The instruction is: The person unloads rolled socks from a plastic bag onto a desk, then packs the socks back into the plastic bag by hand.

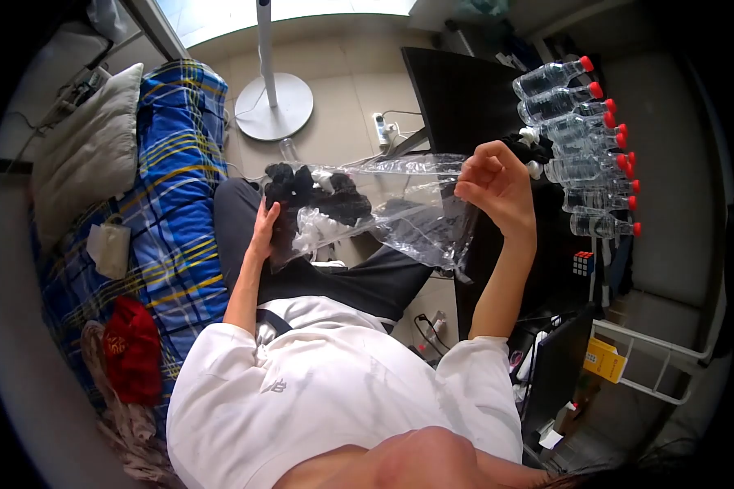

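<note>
A clear plastic bag (pixel 420 216) stretches between my hands above my lap. Black bunched items (pixel 347 200) and a white crumpled item (pixel 314 228) show at its left part; they look like fabric. My left hand (pixel 264 231) grips the bag's left end, thumb uppermost, its other fingers mostly hidden behind. At the bag's right edge, my right hand (pixel 497 186) is raised with curled fingers and its thumb against the plastic.
A bed with a blue plaid cover (pixel 175 179) lies at left, with a pillow (pixel 90 155) and red cloth (pixel 132 350). Several red-capped bottles (pixel 583 169) line the dark desk (pixel 444 98) at right, near a puzzle cube (pixel 582 263) and monitor (pixel 556 371). A round stand base (pixel 289 114) is ahead.
</note>
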A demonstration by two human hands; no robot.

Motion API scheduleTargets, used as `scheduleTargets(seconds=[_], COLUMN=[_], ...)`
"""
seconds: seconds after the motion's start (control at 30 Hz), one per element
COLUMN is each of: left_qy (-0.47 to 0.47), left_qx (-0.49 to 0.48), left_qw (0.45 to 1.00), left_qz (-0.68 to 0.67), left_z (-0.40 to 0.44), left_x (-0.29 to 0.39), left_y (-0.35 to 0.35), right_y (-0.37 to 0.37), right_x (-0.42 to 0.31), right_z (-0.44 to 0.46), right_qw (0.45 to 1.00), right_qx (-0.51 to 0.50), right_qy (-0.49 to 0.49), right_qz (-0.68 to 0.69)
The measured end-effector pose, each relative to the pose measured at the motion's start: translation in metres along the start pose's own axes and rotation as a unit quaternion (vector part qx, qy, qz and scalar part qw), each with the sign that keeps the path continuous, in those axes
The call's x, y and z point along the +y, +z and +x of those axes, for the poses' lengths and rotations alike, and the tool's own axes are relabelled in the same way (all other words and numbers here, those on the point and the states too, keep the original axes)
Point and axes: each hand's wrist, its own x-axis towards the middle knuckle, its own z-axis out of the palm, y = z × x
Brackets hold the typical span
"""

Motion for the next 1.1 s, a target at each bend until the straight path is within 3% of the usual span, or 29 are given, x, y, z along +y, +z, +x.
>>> scheduleTargets(seconds=[0.03, 0.13, 0.17, 0.23, 0.3, 0.33, 0.37, 0.47, 0.7, 0.9, 1.0, 1.03, 1.1], left_qy=[0.002, 0.01, 0.011, 0.17, 0.213, 0.258, 0.302, 0.401, 0.369, 0.366, 0.408, 0.408, 0.219], left_qx=[0.0, 0.15, 0.147, 0.17, 0.148, 0.073, -0.002, -0.097, -0.188, -0.161, -0.061, -0.071, 0.019], left_qw=[1.0, 0.962, 0.962, 0.873, 0.876, 0.872, 0.861, 0.795, 0.811, 0.825, 0.812, 0.807, 0.875], left_qz=[0.004, 0.226, 0.232, 0.424, 0.406, 0.409, 0.409, 0.444, 0.412, 0.398, 0.413, 0.421, 0.432], left_z=[-0.002, -0.01, -0.013, -0.02, -0.025, -0.029, -0.031, -0.031, -0.011, 0.004, 0.02, 0.023, 0.033], left_x=[0.005, 0.015, 0.018, 0.033, 0.06, 0.075, 0.089, 0.114, 0.103, 0.072, 0.048, 0.042, 0.023], left_y=[-0.001, 0.001, 0.006, 0.024, 0.068, 0.093, 0.118, 0.18, 0.219, 0.211, 0.192, 0.182, 0.152], right_y=[0.003, 0.014, 0.019, 0.029, 0.035, 0.038, 0.039, 0.041, 0.028, 0.023, 0.028, 0.029, 0.031], right_x=[-0.002, -0.006, -0.007, -0.011, -0.009, -0.007, -0.007, -0.012, -0.034, -0.039, -0.045, -0.043, -0.043], right_z=[0.001, 0.0, -0.001, -0.001, -0.003, -0.004, -0.003, -0.005, -0.018, -0.021, -0.023, -0.026, -0.023], right_qw=[1.0, 0.999, 1.0, 0.999, 0.999, 0.999, 0.999, 0.999, 0.996, 0.987, 0.991, 0.99, 0.984], right_qx=[0.001, -0.028, -0.022, -0.04, -0.033, -0.035, -0.037, -0.037, 0.0, 0.045, 0.023, 0.034, 0.019], right_qy=[-0.003, -0.015, -0.018, 0.002, -0.009, -0.016, -0.026, -0.034, -0.087, -0.154, -0.135, -0.14, -0.179], right_qz=[0.003, 0.01, 0.013, 0.026, 0.005, -0.003, -0.011, -0.017, -0.003, 0.021, -0.006, 0.001, -0.019])
